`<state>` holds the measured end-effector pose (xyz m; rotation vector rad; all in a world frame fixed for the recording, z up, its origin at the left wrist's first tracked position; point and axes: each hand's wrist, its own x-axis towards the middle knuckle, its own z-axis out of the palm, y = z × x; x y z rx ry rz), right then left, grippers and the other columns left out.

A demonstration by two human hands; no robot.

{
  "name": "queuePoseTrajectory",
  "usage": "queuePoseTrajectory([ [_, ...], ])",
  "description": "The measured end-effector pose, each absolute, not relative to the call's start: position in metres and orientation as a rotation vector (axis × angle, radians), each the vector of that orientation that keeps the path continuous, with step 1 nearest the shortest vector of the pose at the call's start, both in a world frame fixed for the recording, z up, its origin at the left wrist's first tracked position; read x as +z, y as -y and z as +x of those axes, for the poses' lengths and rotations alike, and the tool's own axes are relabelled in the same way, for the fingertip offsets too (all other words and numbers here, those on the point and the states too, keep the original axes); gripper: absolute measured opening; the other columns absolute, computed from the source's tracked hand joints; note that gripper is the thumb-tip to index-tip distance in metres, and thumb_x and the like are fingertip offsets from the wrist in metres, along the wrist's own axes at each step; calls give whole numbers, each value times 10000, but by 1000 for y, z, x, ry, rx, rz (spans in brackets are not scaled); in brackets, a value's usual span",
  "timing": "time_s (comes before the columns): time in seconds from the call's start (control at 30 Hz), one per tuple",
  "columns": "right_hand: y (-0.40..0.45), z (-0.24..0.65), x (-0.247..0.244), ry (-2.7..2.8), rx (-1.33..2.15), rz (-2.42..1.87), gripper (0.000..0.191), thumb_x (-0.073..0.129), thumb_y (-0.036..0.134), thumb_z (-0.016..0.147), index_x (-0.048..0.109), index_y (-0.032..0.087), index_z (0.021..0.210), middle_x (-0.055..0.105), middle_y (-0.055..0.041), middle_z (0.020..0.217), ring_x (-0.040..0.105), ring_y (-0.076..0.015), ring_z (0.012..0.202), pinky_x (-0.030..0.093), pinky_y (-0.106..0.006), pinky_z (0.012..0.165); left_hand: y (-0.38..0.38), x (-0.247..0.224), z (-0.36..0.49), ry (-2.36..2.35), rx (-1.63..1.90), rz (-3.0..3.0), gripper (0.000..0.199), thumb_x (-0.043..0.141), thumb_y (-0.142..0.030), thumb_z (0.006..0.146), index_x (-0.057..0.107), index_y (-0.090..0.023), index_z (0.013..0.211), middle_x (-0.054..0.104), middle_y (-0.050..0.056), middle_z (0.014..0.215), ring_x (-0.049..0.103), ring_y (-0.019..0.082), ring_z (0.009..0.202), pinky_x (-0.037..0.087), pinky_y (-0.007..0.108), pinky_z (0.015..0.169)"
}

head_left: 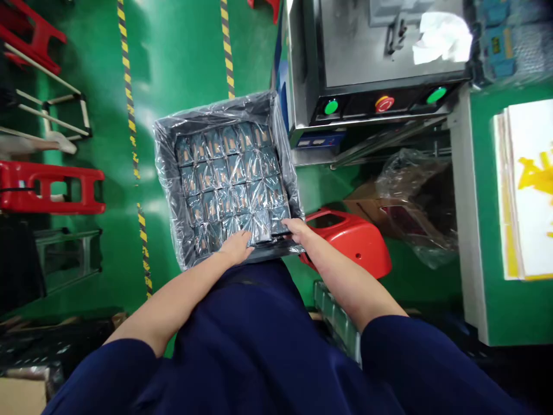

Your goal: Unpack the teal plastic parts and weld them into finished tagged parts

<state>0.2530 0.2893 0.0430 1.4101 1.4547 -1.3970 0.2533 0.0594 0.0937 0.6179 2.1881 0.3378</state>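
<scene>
Left hand [237,248] and right hand [298,230] at the crate's [166,173] near side

Dark parts [235,167] fill the crate in rows under clear plastic; glare and creases obscure their details. The left hand's fingers are bent beside a paler part [261,226] in the near row; whether they grip it cannot be told. The right hand reaches the near right corner, some fingers hidden, so its hold cannot be told either. The right forearm covers some of a red stool [363,245]. Above, the machine [358,63] is cut off by the top edge; the box [367,199] beneath is shadowed, partly behind plastic.
</scene>
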Motion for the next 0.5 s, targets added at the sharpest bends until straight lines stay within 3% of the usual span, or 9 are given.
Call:
queuePoseTrajectory([
  [0.1,-283,241,47,-1366,-1469,1445,46,613,175,864,600,143,834,554,39,569,537,-105,513,477,-215,462,-84,86,250,-2212,277,631,661,661,-387,825,410,-150,1388,450,200,1410,473,337,1288,396,437,1049],
  [0.23,-276,230,48,-1271,-1521,1491,61,574,125,847,579,155,795,543,36,546,523,-113,491,468,-229,457,-102,69,251,-2230,172,611,807,744,-395,757,339,-175,1420,397,207,1446,437,369,1305,373,467,1050],
  [0.5,-271,229,36,-1167,-1563,1554,60,547,110,846,589,151,836,527,38,534,512,-117,498,444,-222,474,-122,34,247,-2242,73,489,712,688,-281,800,344,-149,1410,488,202,1342,568,333,1158,442,405,957],
])
